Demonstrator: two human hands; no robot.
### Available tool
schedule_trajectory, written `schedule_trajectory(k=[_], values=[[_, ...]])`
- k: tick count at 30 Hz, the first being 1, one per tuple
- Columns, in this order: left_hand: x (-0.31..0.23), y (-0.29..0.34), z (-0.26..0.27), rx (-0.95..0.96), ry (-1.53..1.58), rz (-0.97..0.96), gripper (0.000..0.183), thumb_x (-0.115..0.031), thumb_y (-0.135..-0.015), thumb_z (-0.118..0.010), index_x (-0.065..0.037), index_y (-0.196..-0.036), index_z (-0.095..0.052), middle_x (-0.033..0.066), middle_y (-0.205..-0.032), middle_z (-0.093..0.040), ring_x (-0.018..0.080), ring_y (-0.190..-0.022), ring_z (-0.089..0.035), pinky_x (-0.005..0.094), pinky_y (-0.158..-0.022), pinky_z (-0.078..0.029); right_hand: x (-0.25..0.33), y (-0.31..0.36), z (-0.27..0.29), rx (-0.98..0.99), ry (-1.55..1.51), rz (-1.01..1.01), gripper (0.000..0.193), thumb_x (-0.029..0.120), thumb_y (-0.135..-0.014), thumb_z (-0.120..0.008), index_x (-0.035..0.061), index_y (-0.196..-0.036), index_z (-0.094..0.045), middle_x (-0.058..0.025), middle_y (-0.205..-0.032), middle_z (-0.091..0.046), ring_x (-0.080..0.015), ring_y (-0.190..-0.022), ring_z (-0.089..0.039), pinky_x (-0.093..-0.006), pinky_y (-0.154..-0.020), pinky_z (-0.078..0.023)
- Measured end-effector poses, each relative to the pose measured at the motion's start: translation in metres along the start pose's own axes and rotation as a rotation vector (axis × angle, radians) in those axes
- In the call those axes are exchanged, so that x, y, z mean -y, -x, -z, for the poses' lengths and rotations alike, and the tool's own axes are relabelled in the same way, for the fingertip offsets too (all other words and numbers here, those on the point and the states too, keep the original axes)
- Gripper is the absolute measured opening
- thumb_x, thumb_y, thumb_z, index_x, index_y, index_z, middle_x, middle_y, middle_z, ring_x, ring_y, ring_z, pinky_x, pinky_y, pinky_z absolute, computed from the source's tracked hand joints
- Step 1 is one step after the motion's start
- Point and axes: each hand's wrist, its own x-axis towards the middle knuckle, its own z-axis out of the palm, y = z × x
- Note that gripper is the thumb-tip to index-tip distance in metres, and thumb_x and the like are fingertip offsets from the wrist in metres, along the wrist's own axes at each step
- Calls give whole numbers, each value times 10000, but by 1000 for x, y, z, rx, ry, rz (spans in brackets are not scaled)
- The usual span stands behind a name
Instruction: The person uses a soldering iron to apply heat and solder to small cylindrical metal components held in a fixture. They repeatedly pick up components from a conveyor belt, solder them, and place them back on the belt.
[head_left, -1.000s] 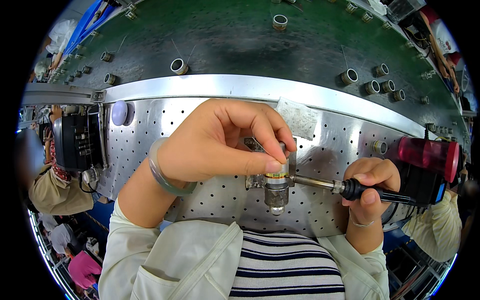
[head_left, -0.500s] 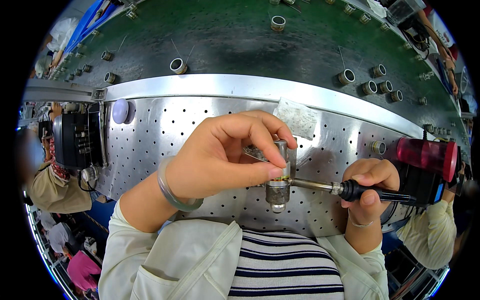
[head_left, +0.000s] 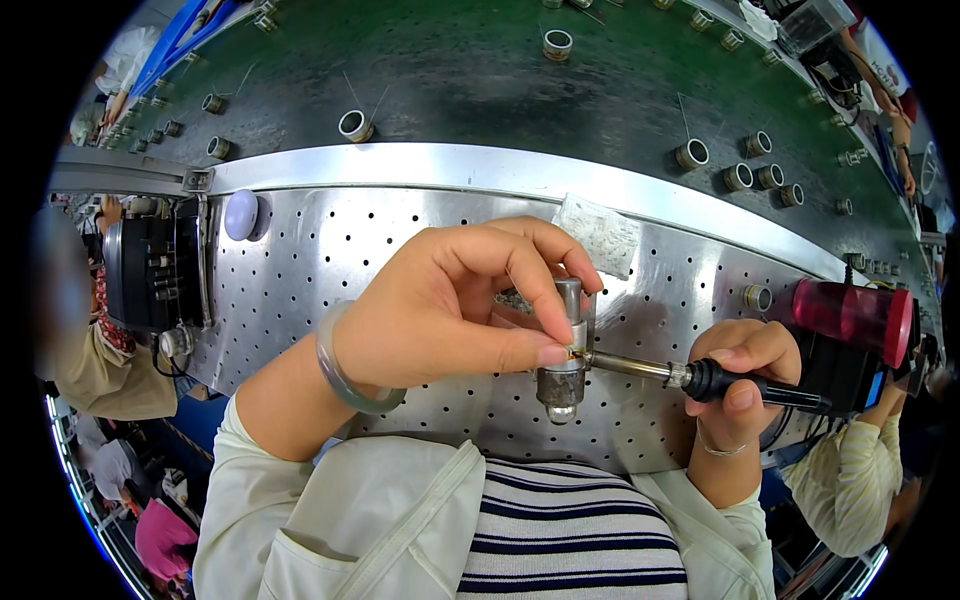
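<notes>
In my right hand (head_left: 745, 370) is a soldering iron (head_left: 715, 381), gripped by its black handle with the fingers wrapped round it. Its metal tip points left and meets the side of an upright metal cylinder fixture (head_left: 562, 384) in front of my chest. My left hand (head_left: 460, 300) is closed in a pinch, thumb and forefinger pressed against the fixture's middle, just beside the iron's tip. A small yellowish bit shows at the fingertips there. What exactly the pinch holds is mostly hidden by the fingers.
Beneath my hands lies a perforated metal plate (head_left: 300, 260). A grey pad (head_left: 597, 236), a purple knob (head_left: 241, 215), a small metal ring (head_left: 757, 297) and a red cylinder container (head_left: 850, 320) surround it. Beyond a metal rail, several ring parts stand on a green belt (head_left: 460, 80). Other people work at both sides.
My left fingertips have shifted slightly at the fixture, and the yellowish bit shows differently beside the thumb. The soldering iron's tip stays at the same spot.
</notes>
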Motion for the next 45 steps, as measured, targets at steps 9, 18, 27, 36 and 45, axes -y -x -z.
schedule_trajectory(k=[9, 18, 27, 36, 45], values=[[4, -2, 9, 71, -4, -47, 160, 80, -658, -704, -48, -739, -653, 181, -1095, -537, 255, -956, -569, 367, -871, -460, 0, 0, 0, 15, 27, 23, 278, 153, -758, -729, -36, -838, -541, -112, -633, -583, -152, -439, -553, -222, -413, -436], [4, -2, 12, 104, -18, -42, 159, 72, -650, -715, -48, -736, -655, 190, -1103, -531, 257, -976, -554, 375, -883, -453, 0, 0, 2, 41, 42, 36, 277, 149, -757, -729, -38, -840, -541, -122, -640, -586, -163, -458, -573, -233, -422, -453], [2, -1, 11, 96, -58, -30, 151, 67, -650, -720, -46, -733, -663, 186, -1099, -537, 246, -965, -556, 363, -878, -452, 0, -2, 0, 27, 25, 45, 286, 158, -762, -729, -41, -842, -539, -115, -632, -585, -153, -450, -572, -224, -414, -449], [-1, -1, 11, 92, -79, -15, 150, 69, -648, -720, -41, -734, -665, 182, -1102, -537, 240, -966, -559, 344, -874, -452, -2, -1, 5, 61, 40, 52, 286, 140, -753, -731, -48, -852, -540, -123, -649, -589, -159, -455, -576, -223, -410, -450], [3, -5, 18, 174, -5, -24, 207, 84, -673, -687, -15, -853, -662, 214, -1095, -560, 216, -979, -567, 290, -808, -477, -1, -6, 4, 117, 44, 82, 266, 107, -755, -719, -55, -863, -538, -131, -657, -592, -164, -457, -580, -234, -416, -458]])
